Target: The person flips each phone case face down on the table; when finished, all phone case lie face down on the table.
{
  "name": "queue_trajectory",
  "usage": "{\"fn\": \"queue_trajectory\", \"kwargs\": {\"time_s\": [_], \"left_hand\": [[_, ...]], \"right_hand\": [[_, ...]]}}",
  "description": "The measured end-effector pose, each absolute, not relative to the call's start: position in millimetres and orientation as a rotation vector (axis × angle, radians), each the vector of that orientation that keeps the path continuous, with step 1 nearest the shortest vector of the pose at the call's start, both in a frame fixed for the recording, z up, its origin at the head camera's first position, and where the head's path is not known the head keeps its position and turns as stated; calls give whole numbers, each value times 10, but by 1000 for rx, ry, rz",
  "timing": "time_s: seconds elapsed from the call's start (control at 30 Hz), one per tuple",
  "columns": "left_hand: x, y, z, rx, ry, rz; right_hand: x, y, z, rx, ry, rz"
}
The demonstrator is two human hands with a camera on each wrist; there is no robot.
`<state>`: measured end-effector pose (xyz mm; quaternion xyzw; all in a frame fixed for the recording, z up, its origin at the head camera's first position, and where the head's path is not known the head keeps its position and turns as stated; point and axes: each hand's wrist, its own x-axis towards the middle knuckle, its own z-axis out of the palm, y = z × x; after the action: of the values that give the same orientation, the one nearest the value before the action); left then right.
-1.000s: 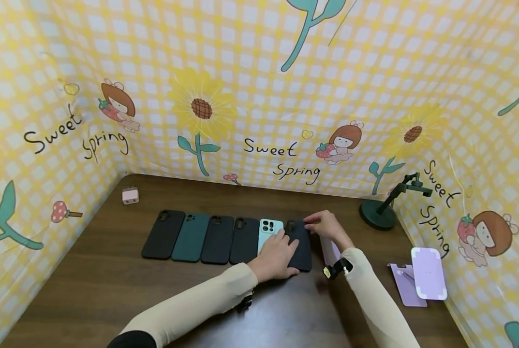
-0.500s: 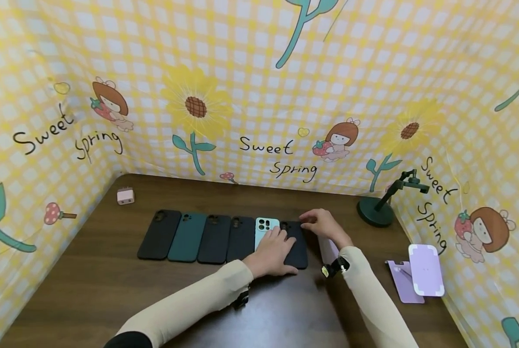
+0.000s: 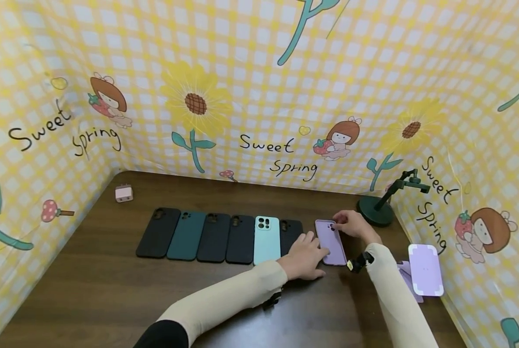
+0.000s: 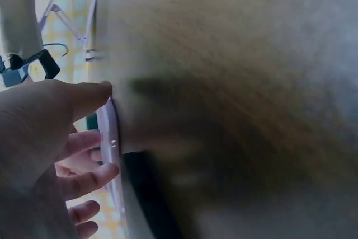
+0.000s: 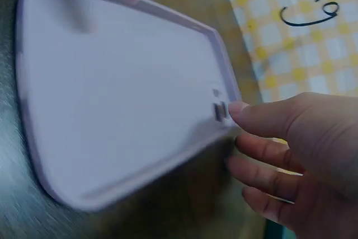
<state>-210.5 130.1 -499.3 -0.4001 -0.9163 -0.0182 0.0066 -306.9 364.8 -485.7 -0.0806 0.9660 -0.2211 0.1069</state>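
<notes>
A purple phone case (image 3: 330, 244), its hollow side showing, stands between both hands at the right end of a row of cases. My right hand (image 3: 356, 226) pinches its far right corner by the camera holes, thumb and fingertips meeting there in the right wrist view. My left hand (image 3: 304, 256) reaches over the near part of a dark phone case (image 3: 290, 231). Its loosely spread fingers touch the purple case's left edge, and the thumb (image 4: 92, 96) stands apart from the fingers (image 4: 89, 182) in the left wrist view. A light blue phone case (image 3: 267, 244) lies left of the dark one.
Further left in the row are several black cases (image 3: 212, 239) and a dark green case (image 3: 186, 237). A pink charger plug (image 3: 124, 193) stands back left. At right are a green stand (image 3: 375, 211) and a purple stand (image 3: 425, 270). A checked cloth (image 3: 259, 96) walls the table.
My right hand has left the dark case's corner and moved right to the purple case. My left hand has slid right off the light blue case, uncovering it, to the purple case's edge.
</notes>
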Motion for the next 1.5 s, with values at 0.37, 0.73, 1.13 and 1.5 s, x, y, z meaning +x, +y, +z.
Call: {"fn": "queue_trajectory", "kwargs": {"time_s": [0.37,0.73,1.13,1.5], "left_hand": [[-2211,1147,-4865,-1108,-2736,-78],[-2100,172,-4600,-1136,-2125,-378],[-1528,-834,-4345,-1287,-1967,-803],[-1249,-1083,-4437,-1383,-1844,-918]], "right_hand": [[-3157,3414,-4594,-194,2780,-948],[-2988,2769,-3896,-373,2587,-1399],[-2454,1953,-3532,-741,2211,-1538],[-2293,1962,-3747,-983,1884,-1490]]}}
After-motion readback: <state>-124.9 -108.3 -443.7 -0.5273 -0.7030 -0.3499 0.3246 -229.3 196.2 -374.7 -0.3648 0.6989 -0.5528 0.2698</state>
